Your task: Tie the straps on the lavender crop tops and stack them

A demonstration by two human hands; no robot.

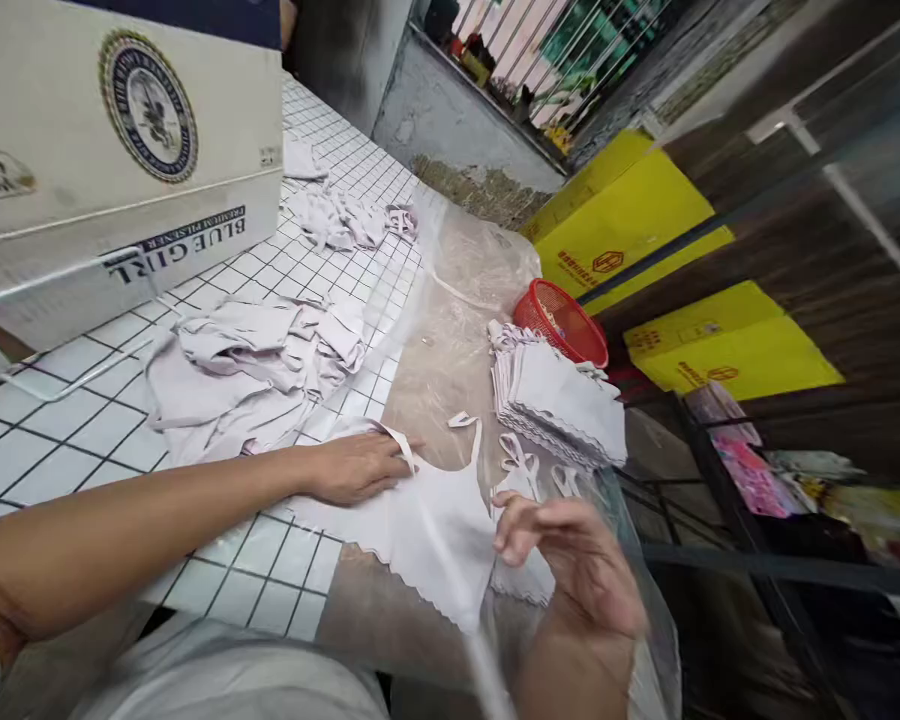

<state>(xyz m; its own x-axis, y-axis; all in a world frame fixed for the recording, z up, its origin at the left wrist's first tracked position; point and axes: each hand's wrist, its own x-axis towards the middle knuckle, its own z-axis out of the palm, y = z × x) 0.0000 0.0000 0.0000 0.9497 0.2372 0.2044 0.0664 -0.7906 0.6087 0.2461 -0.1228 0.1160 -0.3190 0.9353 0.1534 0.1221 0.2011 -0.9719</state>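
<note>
I see a pale scallop-edged garment [420, 525] flat at six o'clock; the left hand [360, 467] rests on it toward seven, fingers extended; the right hand [581, 565] hovers at five, loosely curled, whether pinching anything I cannot tell; a crumpled fabric heap [259, 360] sits at nine.

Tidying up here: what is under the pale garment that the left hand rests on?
Around the pale garment, a white grid-patterned surface and a brown surface show; whatever lies directly beneath it is covered.
</note>
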